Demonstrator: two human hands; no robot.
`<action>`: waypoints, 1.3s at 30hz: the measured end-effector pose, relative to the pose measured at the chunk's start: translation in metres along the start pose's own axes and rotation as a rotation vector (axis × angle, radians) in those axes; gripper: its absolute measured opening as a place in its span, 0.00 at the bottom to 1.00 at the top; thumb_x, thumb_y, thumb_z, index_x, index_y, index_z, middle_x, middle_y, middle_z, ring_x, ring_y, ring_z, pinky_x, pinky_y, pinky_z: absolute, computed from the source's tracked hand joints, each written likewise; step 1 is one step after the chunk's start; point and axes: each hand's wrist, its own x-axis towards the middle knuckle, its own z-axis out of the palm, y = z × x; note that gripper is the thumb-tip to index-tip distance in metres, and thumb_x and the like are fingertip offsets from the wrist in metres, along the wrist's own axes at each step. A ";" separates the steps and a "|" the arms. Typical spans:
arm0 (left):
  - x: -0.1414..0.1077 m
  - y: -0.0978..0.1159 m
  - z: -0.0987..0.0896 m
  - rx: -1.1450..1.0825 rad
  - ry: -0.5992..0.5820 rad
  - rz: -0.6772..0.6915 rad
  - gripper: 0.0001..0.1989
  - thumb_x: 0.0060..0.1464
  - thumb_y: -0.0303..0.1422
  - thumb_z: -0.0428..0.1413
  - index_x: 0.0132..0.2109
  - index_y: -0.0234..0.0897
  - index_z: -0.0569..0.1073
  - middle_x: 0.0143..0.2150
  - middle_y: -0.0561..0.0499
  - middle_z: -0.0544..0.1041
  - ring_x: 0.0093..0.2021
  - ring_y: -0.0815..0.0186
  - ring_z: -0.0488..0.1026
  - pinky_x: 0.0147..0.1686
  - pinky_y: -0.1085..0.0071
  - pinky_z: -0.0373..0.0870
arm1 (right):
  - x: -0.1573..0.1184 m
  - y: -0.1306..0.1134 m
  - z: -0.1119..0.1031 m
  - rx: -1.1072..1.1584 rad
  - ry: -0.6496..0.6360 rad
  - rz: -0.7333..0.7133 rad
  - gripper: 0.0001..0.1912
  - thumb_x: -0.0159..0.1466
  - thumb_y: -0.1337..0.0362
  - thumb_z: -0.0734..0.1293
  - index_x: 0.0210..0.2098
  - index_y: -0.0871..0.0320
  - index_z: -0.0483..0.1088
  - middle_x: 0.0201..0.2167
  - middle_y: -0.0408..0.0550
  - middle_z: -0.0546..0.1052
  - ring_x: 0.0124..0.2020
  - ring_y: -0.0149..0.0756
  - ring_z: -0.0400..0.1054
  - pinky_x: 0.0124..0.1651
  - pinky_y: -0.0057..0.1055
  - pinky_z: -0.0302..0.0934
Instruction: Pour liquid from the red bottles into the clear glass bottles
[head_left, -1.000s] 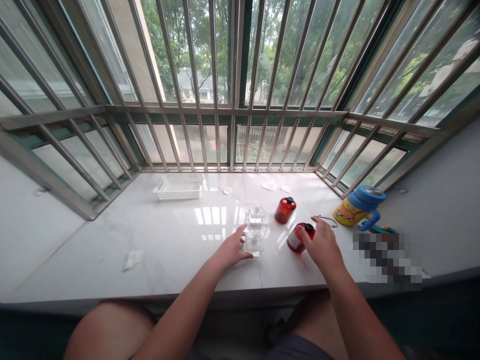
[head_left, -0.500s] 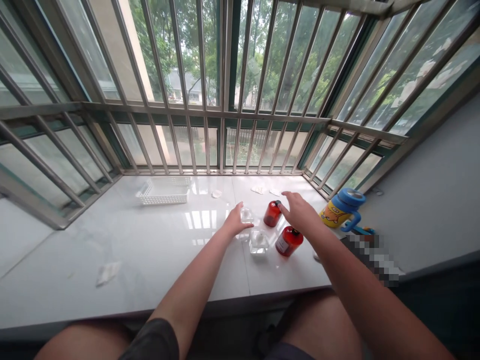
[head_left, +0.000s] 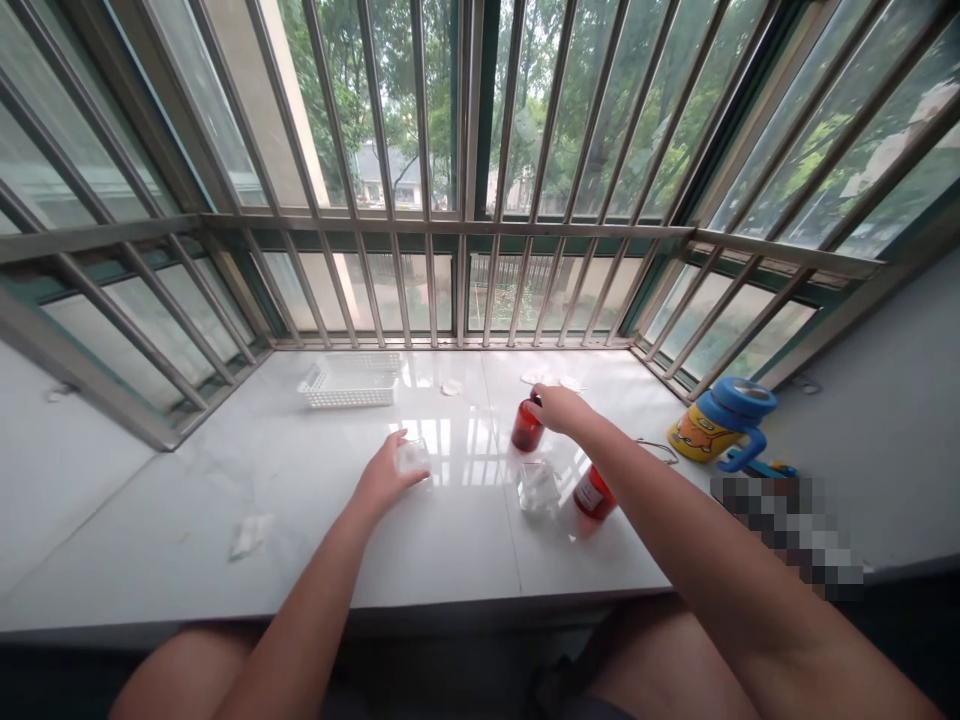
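Note:
My left hand (head_left: 386, 475) is wrapped round a small clear glass container (head_left: 412, 457) at the middle of the white ledge. Farther right, my right hand (head_left: 559, 408) has its fingers closed on the dark top of a red bottle (head_left: 527, 428), which stands upright. A second clear square glass container (head_left: 538, 487) sits just in front of that bottle. Beside it, partly hidden by my right forearm, is another red bottle (head_left: 592, 494) with a pale label.
A white perforated basket (head_left: 351, 383) is at the back left. Small white pieces lie near the back and a crumpled one (head_left: 251, 537) front left. A blue and yellow mug (head_left: 720, 420) stands at right. Metal bars (head_left: 450, 227) line the back.
My left hand has moved left with the glass container. My right hand has closed on the top of the farther red bottle, which is now farther left. The view has shifted slightly.

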 end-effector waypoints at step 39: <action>-0.088 -0.063 -0.044 -0.229 0.108 -0.064 0.33 0.54 0.51 0.66 0.64 0.45 0.74 0.75 0.45 0.69 0.74 0.46 0.66 0.75 0.49 0.60 | -0.058 0.071 0.040 -0.204 -0.101 0.024 0.46 0.43 0.65 0.80 0.62 0.58 0.73 0.48 0.60 0.81 0.40 0.55 0.81 0.37 0.39 0.71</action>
